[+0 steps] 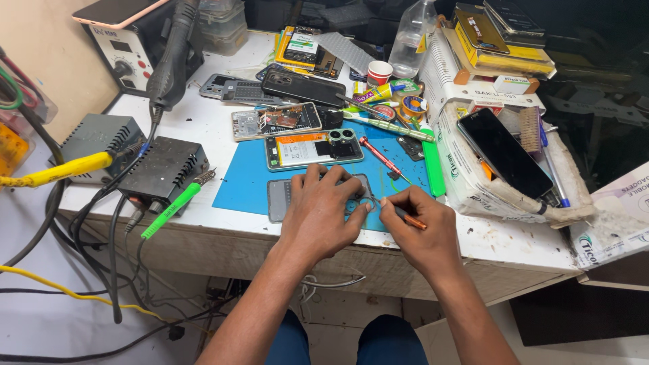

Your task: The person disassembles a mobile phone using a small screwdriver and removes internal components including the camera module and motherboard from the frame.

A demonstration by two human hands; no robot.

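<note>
While the left hand (323, 213) presses the cover (284, 199) flat near the desk's (203, 115) front edge, right fingers (395, 203) pinch a tool (411, 220); best worked steadily, low.

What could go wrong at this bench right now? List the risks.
1. The back cover under the left hand sits near the bench edge; a slip might push it off.
2. The thin tool in the right hand could scratch the camera ring.
3. The open phone nearby might get knocked.
</note>
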